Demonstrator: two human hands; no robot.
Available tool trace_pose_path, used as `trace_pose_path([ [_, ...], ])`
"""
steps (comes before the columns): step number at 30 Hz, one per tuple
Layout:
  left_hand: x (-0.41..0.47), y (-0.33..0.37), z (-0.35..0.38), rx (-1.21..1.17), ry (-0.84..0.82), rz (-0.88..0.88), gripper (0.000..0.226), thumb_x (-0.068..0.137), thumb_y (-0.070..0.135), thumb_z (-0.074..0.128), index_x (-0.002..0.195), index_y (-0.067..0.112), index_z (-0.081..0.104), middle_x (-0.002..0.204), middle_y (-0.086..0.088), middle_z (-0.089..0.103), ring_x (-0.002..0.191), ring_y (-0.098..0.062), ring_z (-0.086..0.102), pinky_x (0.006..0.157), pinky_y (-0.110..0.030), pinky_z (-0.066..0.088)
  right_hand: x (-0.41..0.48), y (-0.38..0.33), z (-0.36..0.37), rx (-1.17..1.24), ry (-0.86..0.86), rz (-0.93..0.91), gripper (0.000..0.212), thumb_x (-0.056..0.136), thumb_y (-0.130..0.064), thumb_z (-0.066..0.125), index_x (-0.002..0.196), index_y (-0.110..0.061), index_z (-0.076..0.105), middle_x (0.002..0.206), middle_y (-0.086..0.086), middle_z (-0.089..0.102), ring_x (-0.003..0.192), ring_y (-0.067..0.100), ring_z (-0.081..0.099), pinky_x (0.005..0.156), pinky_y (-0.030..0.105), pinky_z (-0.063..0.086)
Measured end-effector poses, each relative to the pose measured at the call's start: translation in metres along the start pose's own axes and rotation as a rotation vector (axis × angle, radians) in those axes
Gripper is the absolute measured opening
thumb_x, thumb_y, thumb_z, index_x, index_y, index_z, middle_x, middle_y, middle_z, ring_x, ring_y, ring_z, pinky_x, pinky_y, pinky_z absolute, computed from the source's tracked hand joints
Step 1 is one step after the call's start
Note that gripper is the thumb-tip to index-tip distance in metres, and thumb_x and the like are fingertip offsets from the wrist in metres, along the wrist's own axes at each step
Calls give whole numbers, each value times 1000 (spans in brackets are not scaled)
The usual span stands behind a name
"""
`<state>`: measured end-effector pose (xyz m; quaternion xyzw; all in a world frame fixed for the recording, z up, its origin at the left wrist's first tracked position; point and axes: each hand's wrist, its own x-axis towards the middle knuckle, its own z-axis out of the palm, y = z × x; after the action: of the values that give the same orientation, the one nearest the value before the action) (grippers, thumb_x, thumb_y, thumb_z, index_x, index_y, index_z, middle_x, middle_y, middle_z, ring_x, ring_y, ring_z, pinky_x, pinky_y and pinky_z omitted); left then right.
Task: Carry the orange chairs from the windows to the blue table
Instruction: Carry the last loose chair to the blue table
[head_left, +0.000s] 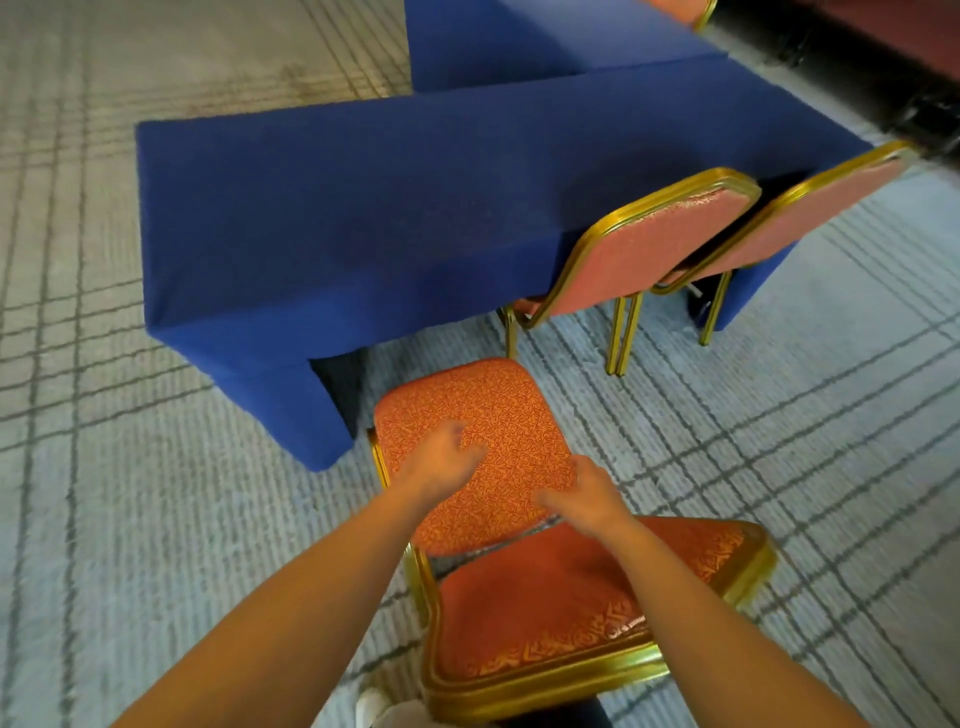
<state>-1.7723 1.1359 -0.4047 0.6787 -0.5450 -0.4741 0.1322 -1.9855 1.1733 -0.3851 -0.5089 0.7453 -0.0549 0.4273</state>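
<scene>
An orange chair (498, 400) with a gold frame stands right below me on the carpet. Its seat points toward the blue table (363, 208) and its backrest (545, 597) is nearest to me. My left hand (447, 457) is over the middle of the seat, fingers loosely curled and holding nothing. At the seat's rear right corner is my right hand (587, 493), its fingers stretched left along the seat's back edge and its thumb spread. I cannot tell whether either hand touches the fabric.
Two more orange chairs (660, 244) (810, 218) are tucked against the table's near side, to the right. A second blue table (519, 41) stands behind, with another chair (680, 8) at its far end. Grey lined carpet (130, 467) surrounds everything.
</scene>
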Motion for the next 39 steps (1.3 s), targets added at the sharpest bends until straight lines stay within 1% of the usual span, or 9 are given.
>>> trace_pose_path([
  [2, -6, 1, 7, -37, 17, -27, 66, 86, 49, 57, 141, 18, 39, 123, -7, 57, 99, -26, 64, 87, -46, 53, 6, 6, -5, -50, -39, -45, 92, 78, -43, 78, 151, -9, 33, 155, 13, 37, 140, 30, 38, 112, 45, 35],
  [7, -8, 1, 31, -116, 110, -130, 66, 90, 46, 58, 142, 12, 39, 133, -13, 53, 103, -29, 62, 88, -41, 52, 38, 21, -18, -191, -174, -83, 98, 81, -43, 77, 155, -8, 23, 160, 15, 25, 145, 31, 29, 114, 42, 32],
  [11, -18, -2, 57, -212, 207, -331, 61, 91, 34, 59, 141, 5, 38, 97, -6, 61, 75, -16, 60, 72, -30, 48, 66, 35, -35, -363, -291, -162, 93, 84, -42, 74, 152, -4, 24, 157, 18, 31, 141, 31, 35, 111, 36, 34],
  [14, -33, -2, 72, -169, 224, -474, 61, 91, 36, 58, 141, 7, 38, 121, -14, 59, 101, -25, 61, 91, -34, 47, 80, 46, -48, -424, -389, -208, 95, 84, -39, 74, 155, -6, 21, 159, 17, 27, 144, 32, 30, 114, 38, 31],
  [16, -47, -3, 78, -106, 191, -512, 62, 92, 40, 56, 142, 9, 39, 139, -14, 50, 118, -29, 55, 99, -38, 43, 87, 53, -54, -402, -430, -212, 87, 84, -34, 75, 151, -5, 28, 153, 17, 39, 138, 32, 40, 111, 37, 35],
  [18, -57, -5, 84, -31, 148, -551, 63, 92, 45, 54, 141, 9, 40, 139, -13, 51, 122, -29, 52, 98, -35, 41, 90, 64, -59, -457, -468, -181, 79, 85, -35, 73, 149, -10, 34, 146, 16, 48, 131, 32, 49, 106, 39, 41],
  [26, -60, -25, 101, 135, -49, -700, 57, 92, 39, 54, 138, 7, 43, 139, -18, 50, 124, -33, 49, 98, -36, 39, 110, 106, -68, -687, -575, 44, 76, 88, -53, 61, 148, -13, 39, 150, 16, 43, 130, 34, 48, 102, 37, 42],
  [35, -53, -39, 104, 236, -285, -835, 78, 89, 61, 48, 146, 10, 36, 149, -16, 39, 133, -32, 42, 108, -41, 34, 125, 118, -66, -487, -709, 302, 75, 88, -62, 57, 141, -10, 50, 134, 19, 57, 112, 34, 61, 88, 35, 49],
  [39, -51, -38, 88, 42, -438, -1009, 93, 83, 77, 38, 146, 8, 35, 144, -16, 45, 127, -34, 47, 92, -39, 37, 131, 106, -72, -509, -715, 342, 80, 88, -65, 54, 144, -10, 46, 137, 18, 54, 115, 35, 59, 97, 40, 48],
])
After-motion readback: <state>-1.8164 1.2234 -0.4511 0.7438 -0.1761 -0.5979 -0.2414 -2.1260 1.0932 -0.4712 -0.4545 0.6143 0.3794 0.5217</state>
